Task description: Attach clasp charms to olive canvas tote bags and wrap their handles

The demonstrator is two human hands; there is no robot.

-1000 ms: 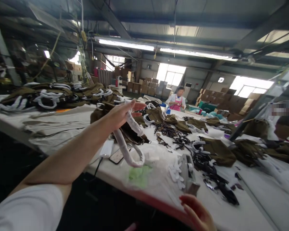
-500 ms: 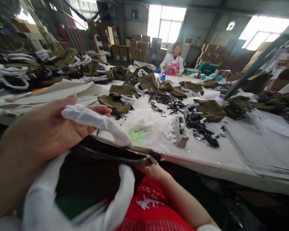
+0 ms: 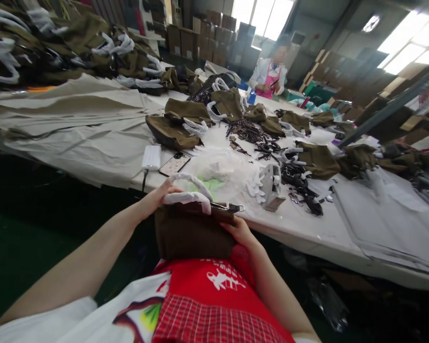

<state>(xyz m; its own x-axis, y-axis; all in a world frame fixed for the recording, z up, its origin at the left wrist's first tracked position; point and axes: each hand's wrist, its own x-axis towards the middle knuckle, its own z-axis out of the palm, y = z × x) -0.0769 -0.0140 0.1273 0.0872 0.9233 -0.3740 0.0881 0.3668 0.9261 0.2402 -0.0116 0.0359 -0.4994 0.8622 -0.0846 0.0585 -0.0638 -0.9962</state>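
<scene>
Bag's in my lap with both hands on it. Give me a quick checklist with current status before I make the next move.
1. Left hand on the white-wrapped handles: ok.
2. Right hand supporting the brown bag at its side: ok.
3. Zipper shut along the top: cannot tell; only the pull shows.
4. Bag upright in the lap, clear of the table edge: ok.
5. Phone and white power bank near the table edge, apart from the bag: ok.

Bag workshop: we note olive bags (image 3: 171,131) heaped on a long table (image 3: 343,228), stacked cartons (image 3: 214,33) upper centre.
</scene>
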